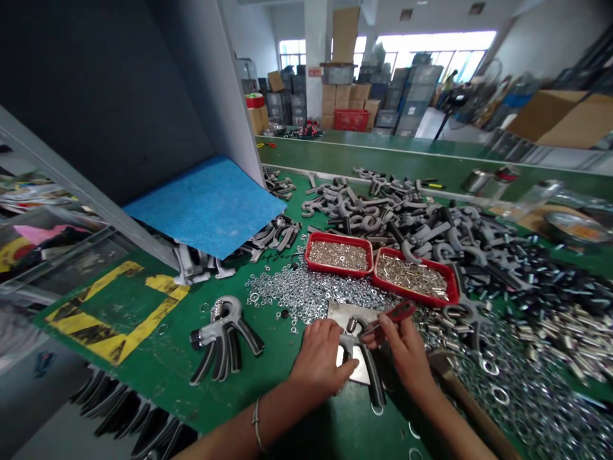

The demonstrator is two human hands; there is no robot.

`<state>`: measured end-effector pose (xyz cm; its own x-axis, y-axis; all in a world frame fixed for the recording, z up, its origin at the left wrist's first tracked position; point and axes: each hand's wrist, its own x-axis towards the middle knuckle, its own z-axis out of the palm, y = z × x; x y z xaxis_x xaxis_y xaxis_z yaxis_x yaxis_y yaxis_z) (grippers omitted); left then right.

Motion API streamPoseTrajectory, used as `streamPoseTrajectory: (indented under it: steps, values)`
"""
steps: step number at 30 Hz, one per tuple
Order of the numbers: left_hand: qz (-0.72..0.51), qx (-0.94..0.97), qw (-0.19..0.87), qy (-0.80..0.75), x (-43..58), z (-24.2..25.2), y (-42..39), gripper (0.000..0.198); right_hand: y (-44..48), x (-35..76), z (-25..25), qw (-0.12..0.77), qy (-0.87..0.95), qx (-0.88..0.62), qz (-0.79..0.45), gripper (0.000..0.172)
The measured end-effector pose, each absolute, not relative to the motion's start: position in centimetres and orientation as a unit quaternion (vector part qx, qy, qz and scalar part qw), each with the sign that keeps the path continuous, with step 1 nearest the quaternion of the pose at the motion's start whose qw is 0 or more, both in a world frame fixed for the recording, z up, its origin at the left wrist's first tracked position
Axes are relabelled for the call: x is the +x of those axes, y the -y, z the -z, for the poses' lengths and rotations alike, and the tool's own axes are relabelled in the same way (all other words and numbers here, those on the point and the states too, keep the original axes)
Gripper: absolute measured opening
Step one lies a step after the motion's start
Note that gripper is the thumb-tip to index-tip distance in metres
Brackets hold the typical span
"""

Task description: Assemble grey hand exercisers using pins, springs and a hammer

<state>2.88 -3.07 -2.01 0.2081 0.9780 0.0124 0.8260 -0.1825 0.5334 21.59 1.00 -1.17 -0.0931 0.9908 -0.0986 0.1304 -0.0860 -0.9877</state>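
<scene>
My left hand (318, 359) is closed around a grey and black spring hand grip (375, 377), pressing it onto a small metal plate (338, 310) on the bench. The grip's coil spring shows near its top, and one black-padded handle points toward me. My right hand (406, 352) pinches a red-handled tool (401, 312), its thin metal end reaching the spring area. The exact kind of tool cannot be made out. Left of my hands, assembled hand grips (225, 332) lie bunched together on the green bench.
Two red trays (339, 273) of small metal pins and parts stand behind the plate, amid scattered nuts (282, 291). Grey handle parts (421, 223) are heaped beyond. A hammer (472, 399) and loose rings (522, 390) lie at right. A blue sheet (211, 204) covers parts at left.
</scene>
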Motion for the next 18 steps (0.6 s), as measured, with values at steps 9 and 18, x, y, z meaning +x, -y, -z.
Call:
streamPoseTrajectory:
  steps: [9, 18]
  values:
    - [-0.190, 0.750, 0.208, -0.598, 2.8, 2.6, 3.1, 0.044, -1.1, 21.0, 2.2, 0.405, 0.548, -0.540, -0.494, 0.030]
    - [-0.189, 0.751, 0.220, -0.593, 2.8, 2.6, 3.1, 0.041, -0.9, 19.6, 1.2, 0.300, 0.696, -0.576, -0.307, 0.031]
